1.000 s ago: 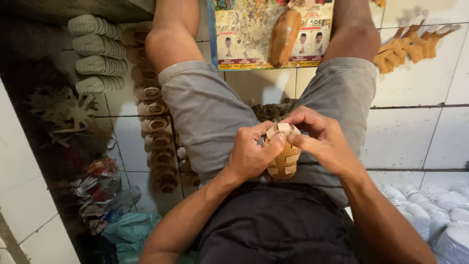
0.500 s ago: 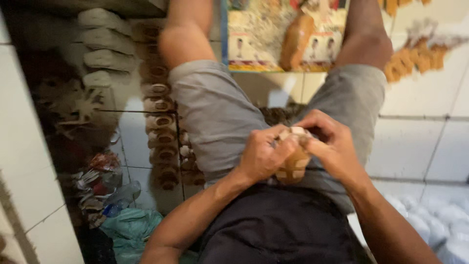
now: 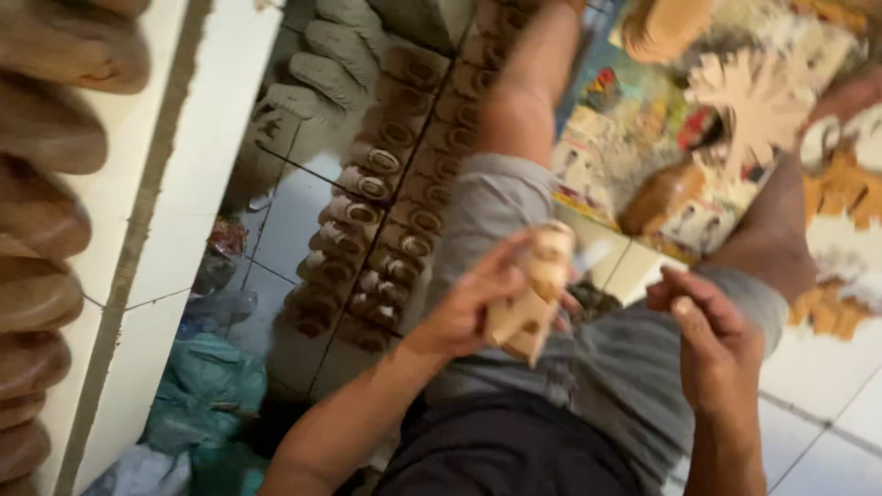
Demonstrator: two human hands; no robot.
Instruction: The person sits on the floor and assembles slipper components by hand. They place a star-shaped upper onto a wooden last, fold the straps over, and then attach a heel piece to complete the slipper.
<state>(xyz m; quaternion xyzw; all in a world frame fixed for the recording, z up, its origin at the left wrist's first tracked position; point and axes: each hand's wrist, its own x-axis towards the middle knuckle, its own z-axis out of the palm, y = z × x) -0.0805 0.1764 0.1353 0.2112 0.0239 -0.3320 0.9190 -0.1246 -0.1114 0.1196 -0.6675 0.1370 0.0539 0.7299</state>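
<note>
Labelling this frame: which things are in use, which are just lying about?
In use:
- left hand gripping wooden carving
- right hand, apart from it, holding nothing visible

Lying about:
- rows of carved pieces on tile floor
- flat leaf cutout
- printed sheet
- teal bag

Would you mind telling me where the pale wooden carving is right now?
In the head view it sits mid-frame, held in the left hand over the lap: the carving is above the grey shorts, with the right hand apart, to its right.

Motion blur hides the wooden carving's [image 3: 533,294] details
</note>
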